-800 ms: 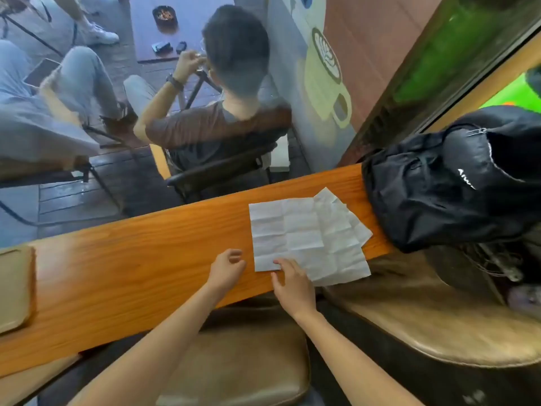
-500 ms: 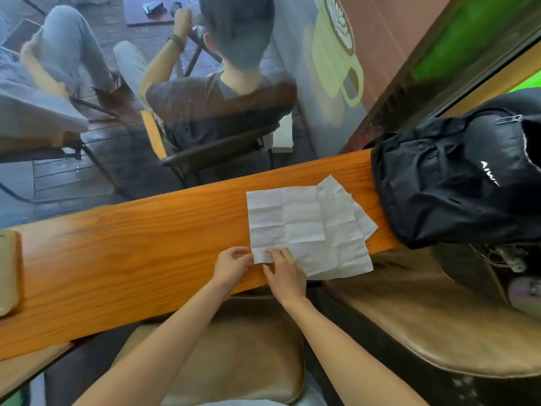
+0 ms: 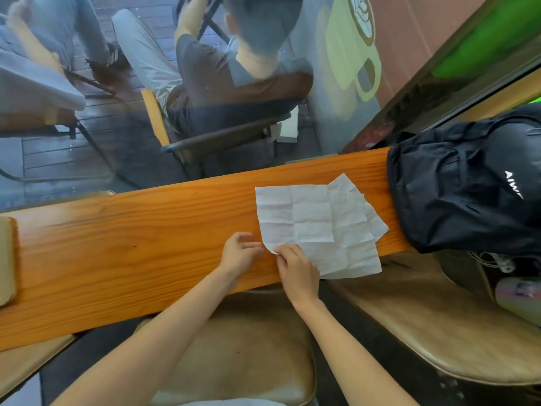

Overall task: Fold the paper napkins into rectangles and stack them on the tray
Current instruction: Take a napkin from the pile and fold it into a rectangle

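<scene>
The tray [image 3: 7, 259] is sitting empty-looking at the far left of the counter [image 3: 117, 244], so nothing's getting stacked yet. Left hand [image 3: 238, 253] is hovering loose beside the napkins [image 3: 316, 224], right hand [image 3: 295, 271] is pinching the top one's near corner, probably needing to peel it free and fold it over

A black backpack [image 3: 465, 189] rests on the right end of a long wooden counter [image 3: 146, 235] set against a window. Beyond the glass, a seated person [image 3: 234, 68] in a brown shirt faces away on a dark chair [image 3: 222, 139]. A green coffee-cup decal [image 3: 351, 51] marks the pane. Tan cushioned stools [image 3: 251, 356] stand below the counter.
</scene>
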